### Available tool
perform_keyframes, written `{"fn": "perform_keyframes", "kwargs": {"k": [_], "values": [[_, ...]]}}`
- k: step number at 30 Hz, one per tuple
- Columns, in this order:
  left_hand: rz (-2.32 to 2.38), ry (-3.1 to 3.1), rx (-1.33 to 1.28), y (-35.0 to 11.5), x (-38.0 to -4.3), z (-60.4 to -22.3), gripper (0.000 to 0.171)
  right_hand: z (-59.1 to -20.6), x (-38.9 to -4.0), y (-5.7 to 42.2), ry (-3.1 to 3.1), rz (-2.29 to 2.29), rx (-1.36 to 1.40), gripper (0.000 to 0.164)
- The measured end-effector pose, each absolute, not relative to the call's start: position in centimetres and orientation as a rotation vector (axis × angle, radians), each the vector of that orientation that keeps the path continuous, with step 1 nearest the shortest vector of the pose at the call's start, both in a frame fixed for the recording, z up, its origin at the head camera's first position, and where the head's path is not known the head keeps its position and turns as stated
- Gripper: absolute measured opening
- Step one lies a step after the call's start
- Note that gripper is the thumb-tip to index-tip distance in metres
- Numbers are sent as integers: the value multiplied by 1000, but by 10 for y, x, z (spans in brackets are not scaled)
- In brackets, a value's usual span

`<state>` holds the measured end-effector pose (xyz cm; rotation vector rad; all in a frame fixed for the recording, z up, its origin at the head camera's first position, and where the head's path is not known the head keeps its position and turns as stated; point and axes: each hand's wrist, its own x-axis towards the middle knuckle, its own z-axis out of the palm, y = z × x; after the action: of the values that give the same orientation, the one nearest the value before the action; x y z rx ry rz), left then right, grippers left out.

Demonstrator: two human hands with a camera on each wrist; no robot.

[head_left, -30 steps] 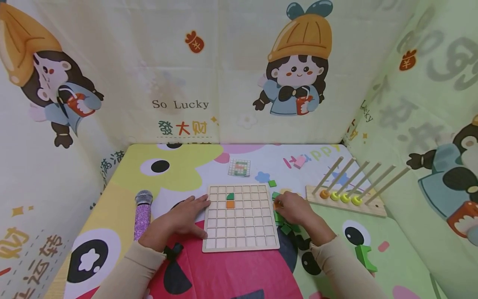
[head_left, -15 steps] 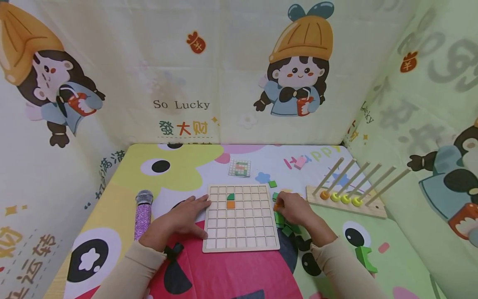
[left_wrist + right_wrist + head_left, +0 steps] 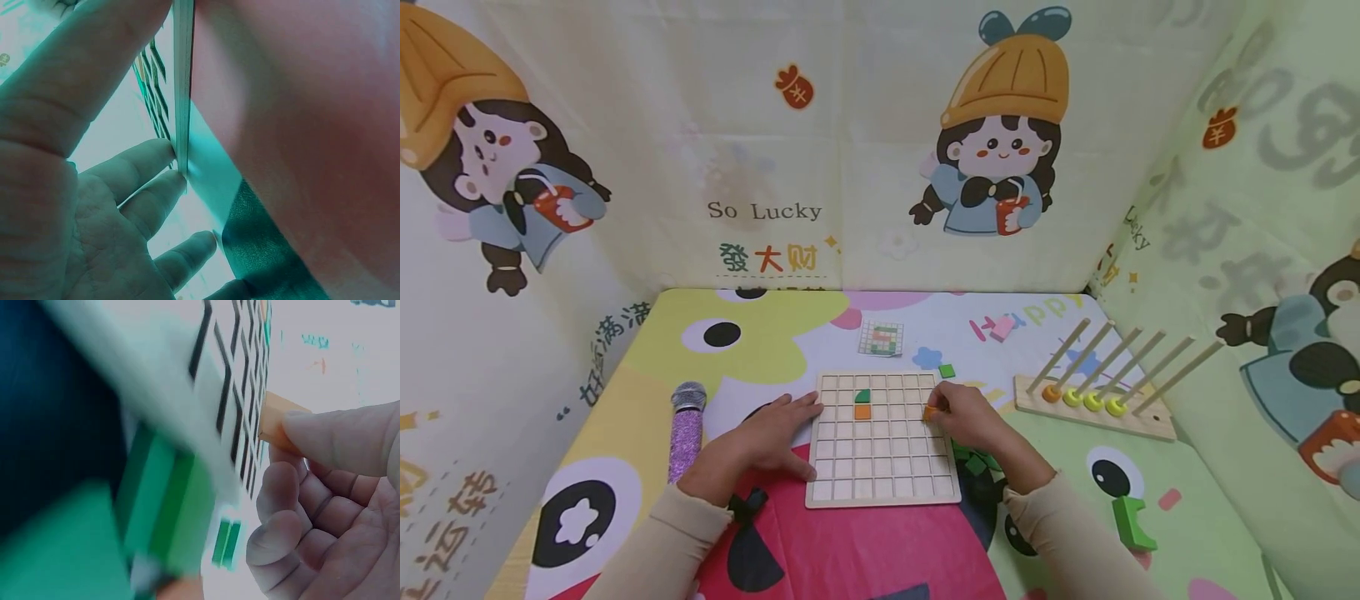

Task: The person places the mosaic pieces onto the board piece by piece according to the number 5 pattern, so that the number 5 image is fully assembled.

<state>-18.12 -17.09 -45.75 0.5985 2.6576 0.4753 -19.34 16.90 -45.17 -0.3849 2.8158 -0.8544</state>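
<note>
"State of the right hand?"
"My right hand [image 3: 973,417] pinches an orange block [image 3: 274,417] between thumb and finger, at the right side of the gridded board [image 3: 883,468]."
"The left?"
"My left hand [image 3: 767,437] is spread against the board's left edge."
"Beyond?"
"A green piece [image 3: 862,397] and an orange square [image 3: 862,412] occupy adjoining cells; loose green blocks [image 3: 977,463] lie just right of the board."
</note>
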Motion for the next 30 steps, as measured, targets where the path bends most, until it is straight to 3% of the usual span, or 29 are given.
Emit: {"fn": "perform_keyframes", "kwargs": {"k": [14,30], "values": [[488,2651,582,-172,-182,-459,108,-454,-193,107,2680,-890,-687,6],[490,2645,580,-172,-184,-459,108,-459,-202,75,2672,-798,-674,5]]}}
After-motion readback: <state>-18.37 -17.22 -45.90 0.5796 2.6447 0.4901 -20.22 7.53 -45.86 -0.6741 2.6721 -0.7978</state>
